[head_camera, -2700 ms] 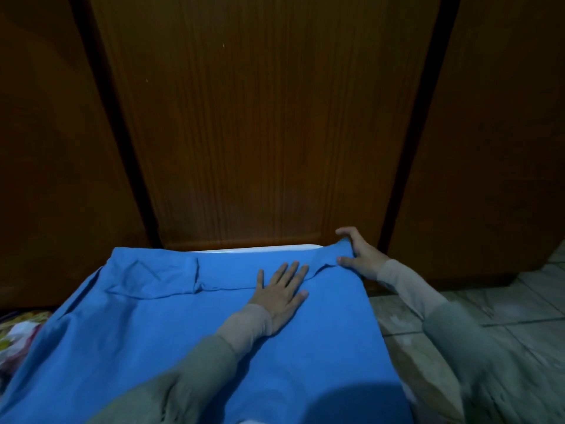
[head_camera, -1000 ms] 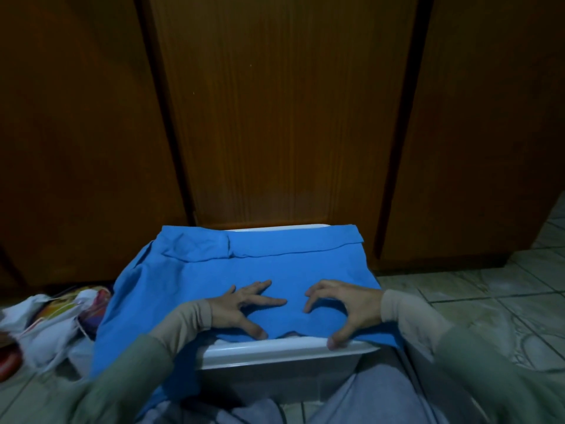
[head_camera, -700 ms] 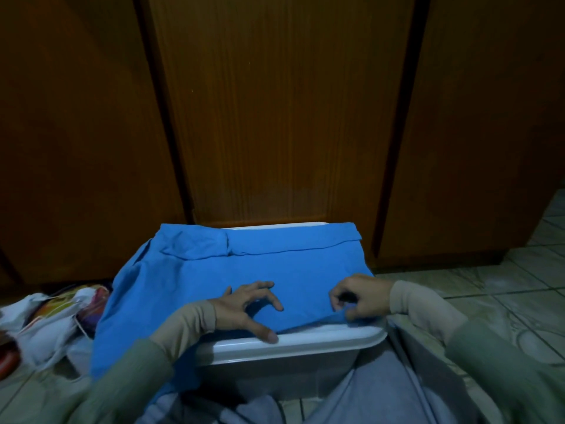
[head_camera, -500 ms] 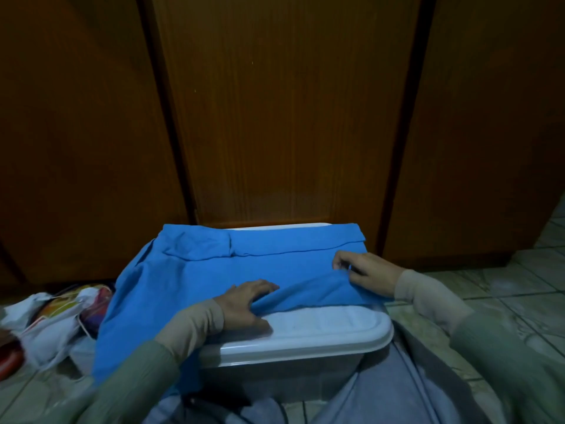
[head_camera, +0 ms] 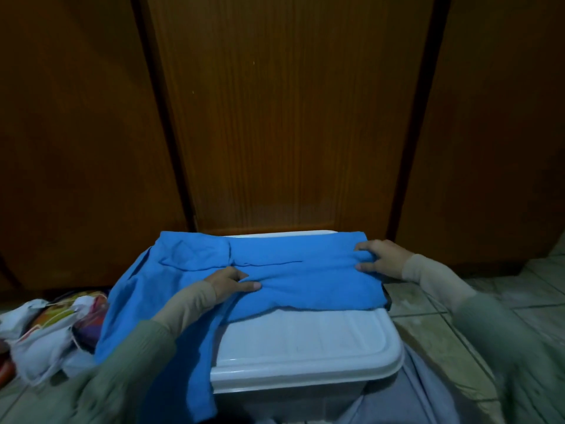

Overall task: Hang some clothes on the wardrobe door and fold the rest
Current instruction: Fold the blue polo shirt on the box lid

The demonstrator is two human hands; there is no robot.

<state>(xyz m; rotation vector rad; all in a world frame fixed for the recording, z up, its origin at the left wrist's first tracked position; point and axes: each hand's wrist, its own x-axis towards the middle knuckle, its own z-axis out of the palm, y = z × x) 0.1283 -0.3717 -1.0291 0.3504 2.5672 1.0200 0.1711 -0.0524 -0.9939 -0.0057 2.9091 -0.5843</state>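
Blue garment [head_camera: 305,280] lies across the far half of a white lidded plastic bin [head_camera: 305,341], near hem doubled up toward the far edge; its left part spills off the bin's left side and hangs toward the tiled floor [head_camera: 443,325]. Left hand [head_camera: 229,283] sits on the fold's near-left end, fingers bent over the cloth with the thumb along it, gripping a ridge of fabric. Right hand [head_camera: 379,261] has its grip clamped on the folded right end, fingers curled over the top layer and thumb beneath.

Step in hand, by my read: folding this garment, first lengthwise fold just laid. Hanging part not judged from here.

Next move likely calls for pressing the crease flat, then bringing the loose left portion in over the middle while keeping the layers from sliding off the smooth lid.

Wardrobe door [head_camera: 284,117] stands closed right behind the bin. Heap of white and coloured clothes [head_camera: 49,328] on the floor at left.
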